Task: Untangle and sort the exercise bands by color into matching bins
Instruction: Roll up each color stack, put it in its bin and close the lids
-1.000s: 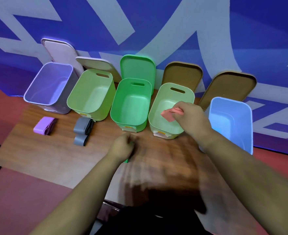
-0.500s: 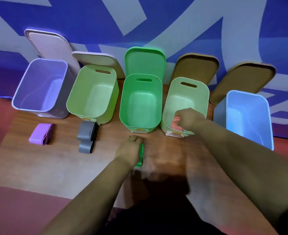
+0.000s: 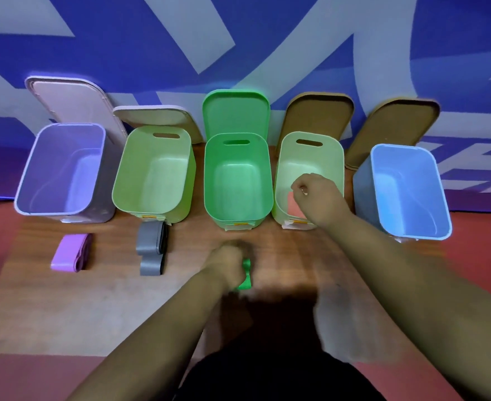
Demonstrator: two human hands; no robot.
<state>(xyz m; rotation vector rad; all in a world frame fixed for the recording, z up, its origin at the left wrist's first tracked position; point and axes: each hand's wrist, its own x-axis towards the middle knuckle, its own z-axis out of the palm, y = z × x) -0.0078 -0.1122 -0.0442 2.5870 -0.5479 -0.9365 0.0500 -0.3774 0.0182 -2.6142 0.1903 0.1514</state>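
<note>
The pink band (image 3: 294,206), pinched in the right hand (image 3: 315,195) a second ago, now lies inside the pale green bin (image 3: 311,140), those fingers loosely curled, holding nothing. The left hand (image 3: 227,263) has clamped its fingers on the green band (image 3: 245,274) on the surface (image 3: 94,299), before the green bin (image 3: 235,137); purple band (image 3: 70,253) and grey bands (image 3: 151,247) wait.

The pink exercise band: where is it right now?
In the head view, the pink exercise band lies inside the pale green bin, second from the right, just under the right hand, between the bright green bin and the blue bin.
</note>
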